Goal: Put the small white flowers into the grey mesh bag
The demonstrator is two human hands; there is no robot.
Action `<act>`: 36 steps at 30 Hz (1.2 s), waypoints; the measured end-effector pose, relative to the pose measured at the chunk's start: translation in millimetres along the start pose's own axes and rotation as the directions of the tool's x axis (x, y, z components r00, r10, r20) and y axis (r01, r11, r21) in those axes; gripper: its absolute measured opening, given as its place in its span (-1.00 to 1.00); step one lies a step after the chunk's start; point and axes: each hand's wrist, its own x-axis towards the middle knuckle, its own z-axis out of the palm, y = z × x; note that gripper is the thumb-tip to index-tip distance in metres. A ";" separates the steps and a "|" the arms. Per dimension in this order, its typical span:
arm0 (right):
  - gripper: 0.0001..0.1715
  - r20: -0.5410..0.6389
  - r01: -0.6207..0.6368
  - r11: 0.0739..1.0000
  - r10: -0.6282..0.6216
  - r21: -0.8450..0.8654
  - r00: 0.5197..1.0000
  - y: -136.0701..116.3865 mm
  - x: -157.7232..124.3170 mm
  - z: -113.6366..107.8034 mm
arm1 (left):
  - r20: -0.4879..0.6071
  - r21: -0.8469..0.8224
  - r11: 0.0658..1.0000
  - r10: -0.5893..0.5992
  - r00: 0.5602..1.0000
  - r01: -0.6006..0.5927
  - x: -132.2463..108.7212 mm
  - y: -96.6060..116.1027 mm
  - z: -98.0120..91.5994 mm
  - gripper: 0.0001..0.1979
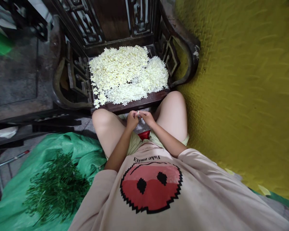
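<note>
My left hand (132, 120) and my right hand (146, 117) meet between my knees, both with fingers closed in a pinch. A small white flower (138, 113) shows between the fingertips; its details are too small to make out. Just beyond the hands, a thick layer of white and pale yellow flowers (120, 69) covers most of a dark wooden chair seat (139, 103). A whiter heap lies on its right and front part.
Curved chair arms (191, 61) flank the seat. At lower left, a bundle of green stems (59, 187) lies on a green sack (84, 150). A dark wooden surface (14, 83) stands at left, a yellow textured sheet (243, 89) at right. Something red (144, 135) lies below my hands.
</note>
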 end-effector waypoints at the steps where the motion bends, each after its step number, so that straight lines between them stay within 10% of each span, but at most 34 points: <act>1: -0.72 0.008 0.008 1.000 -0.008 0.001 1.000 0.2 0.4 0.1 | 0.001 -0.004 1.000 -0.007 1.000 0.007 -0.2 -0.1 0.5 -0.88; 30: -0.62 0.143 0.128 0.986 -0.113 -0.105 0.983 7.0 1.2 -1.6 | 0.053 -0.259 0.930 -0.256 0.965 0.260 7.4 -15.4 6.6 -0.88; 36: -0.68 0.078 -0.007 1.000 0.007 0.003 0.997 6.6 -1.4 -0.2 | 0.066 -0.328 0.902 -0.277 0.959 0.283 6.2 -15.8 12.0 -0.86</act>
